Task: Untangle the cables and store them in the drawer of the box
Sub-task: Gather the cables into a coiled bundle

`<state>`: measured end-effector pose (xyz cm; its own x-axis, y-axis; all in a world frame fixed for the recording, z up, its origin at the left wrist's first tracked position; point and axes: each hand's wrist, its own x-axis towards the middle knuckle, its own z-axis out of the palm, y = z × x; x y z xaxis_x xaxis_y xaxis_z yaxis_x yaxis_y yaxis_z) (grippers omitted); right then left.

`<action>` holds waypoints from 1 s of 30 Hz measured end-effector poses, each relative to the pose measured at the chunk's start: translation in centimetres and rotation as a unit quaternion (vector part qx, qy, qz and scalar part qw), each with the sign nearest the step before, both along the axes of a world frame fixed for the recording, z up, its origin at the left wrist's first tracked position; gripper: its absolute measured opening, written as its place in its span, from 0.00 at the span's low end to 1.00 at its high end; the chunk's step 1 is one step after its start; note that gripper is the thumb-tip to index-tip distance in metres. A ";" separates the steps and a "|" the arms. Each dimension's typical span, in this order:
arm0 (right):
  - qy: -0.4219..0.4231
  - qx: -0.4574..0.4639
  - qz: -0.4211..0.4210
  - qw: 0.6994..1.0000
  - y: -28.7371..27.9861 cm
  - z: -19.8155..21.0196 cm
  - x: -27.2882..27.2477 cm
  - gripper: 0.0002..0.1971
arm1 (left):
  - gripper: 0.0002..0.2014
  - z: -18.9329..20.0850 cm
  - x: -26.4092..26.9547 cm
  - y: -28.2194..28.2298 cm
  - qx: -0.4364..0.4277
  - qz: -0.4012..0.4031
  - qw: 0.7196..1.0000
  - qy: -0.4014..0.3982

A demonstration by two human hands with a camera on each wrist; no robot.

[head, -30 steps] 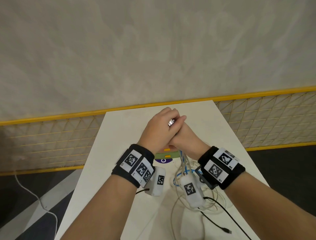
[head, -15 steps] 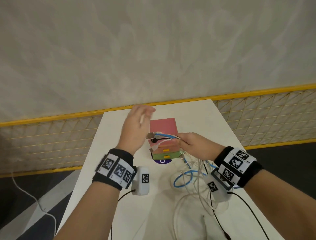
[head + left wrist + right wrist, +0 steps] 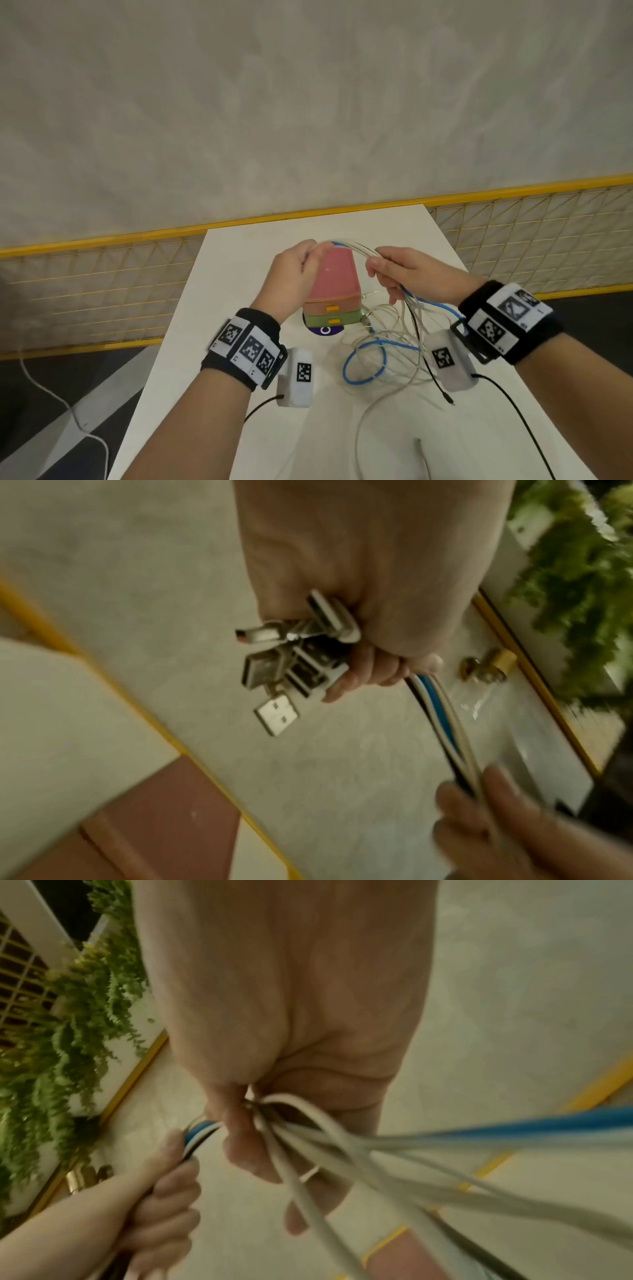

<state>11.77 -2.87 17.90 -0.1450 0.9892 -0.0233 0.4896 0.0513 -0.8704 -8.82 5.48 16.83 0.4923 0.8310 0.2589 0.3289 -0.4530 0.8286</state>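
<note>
A small box (image 3: 334, 277) with a pink top and shut pink and green drawers stands mid-table. Above it a bundle of white, blue and black cables (image 3: 356, 248) spans between my hands. My left hand (image 3: 310, 255) grips the bundle's end, and several USB plugs (image 3: 284, 666) stick out of the fist. My right hand (image 3: 380, 270) grips the same bundle (image 3: 274, 1123) farther along, to the right of the box. The rest of the cables (image 3: 383, 353) hangs from that hand into a loose tangle on the table, with a blue loop (image 3: 363, 363) in it.
The white table (image 3: 239, 308) is narrow, with edges close on both sides. A yellow-railed mesh fence (image 3: 102, 274) runs behind it. A purple round mark (image 3: 322, 330) lies under the box. Black leads (image 3: 513, 411) trail from my wrist cameras.
A second ago both hands were clasped together over the box. The left hand then opened and let go, and now grips the plug ends, while the right hand has moved right along the bundle.
</note>
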 end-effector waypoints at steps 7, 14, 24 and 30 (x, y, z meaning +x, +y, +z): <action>-0.034 0.102 -0.113 0.988 0.3 -1.6 -4.7 0.18 | 0.21 -0.3 2.8 -2.1 -0.239 0.033 0.946 -0.217; -0.107 0.068 -0.057 0.990 0.8 -1.2 -5.6 0.08 | 0.07 0.2 3.6 -3.6 -0.269 0.005 0.938 -0.218; -0.124 0.130 -0.014 0.984 0.2 -1.7 -5.0 0.16 | 0.20 -0.4 3.6 -2.7 -0.175 0.175 0.942 -0.228; -0.087 0.053 -0.001 0.995 -1.4 -3.1 -4.7 0.16 | 0.19 1.2 2.2 -0.4 -0.204 0.217 0.884 -0.359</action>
<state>7.06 -4.31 14.83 -0.1466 0.9876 0.0563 0.6321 0.1373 -0.7626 -6.58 5.04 17.98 -0.0667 0.9977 0.0107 -0.2792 -0.0289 0.9598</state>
